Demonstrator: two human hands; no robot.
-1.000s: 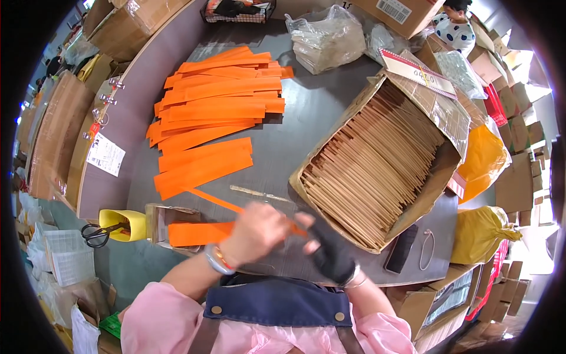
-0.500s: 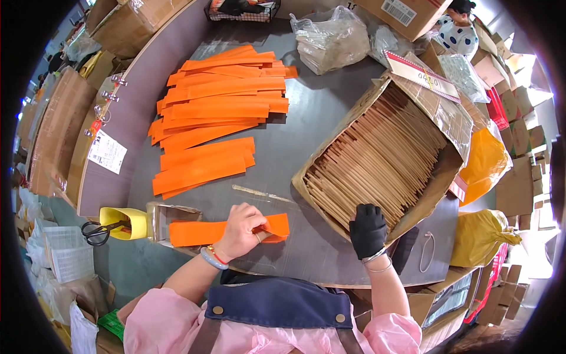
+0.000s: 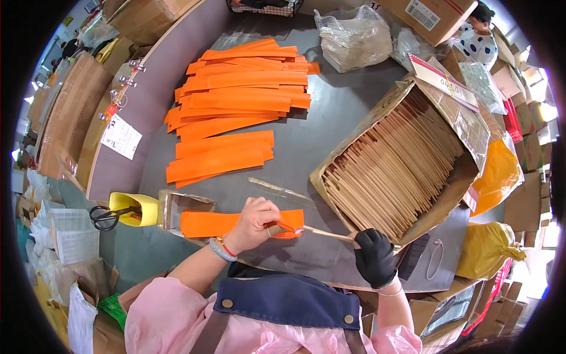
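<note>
My left hand [image 3: 256,225] pinches the right end of an orange strip [image 3: 206,224] on a short stack near the table's front edge, folding that end up. In a black fingerless glove, my right hand [image 3: 374,258] is closed on a thin wooden stick [image 3: 328,234]. The stick's left tip meets the orange strip by my left fingers; whether it touches is too small to tell. Beyond my right hand an open cardboard box [image 3: 336,207] tilts toward me, packed with similar sticks [image 3: 392,168]. Several more orange strips [image 3: 242,94] lie overlapped in a pile, with a smaller pile [image 3: 221,156] nearer me.
Left of the strip stack sit a small clear-taped box [image 3: 177,207] and a yellow holder [image 3: 138,209] with black-handled scissors [image 3: 105,218]. Plastic bags [image 3: 354,41] and a carton [image 3: 427,17] stand at the back. A yellow sack [image 3: 486,251] is at the right. Another person [image 3: 477,41] is far right.
My right hand has come away from the box with a wooden stick and brought its tip to the orange strip. My left hand keeps its pinch. The whole view has shifted slightly.
</note>
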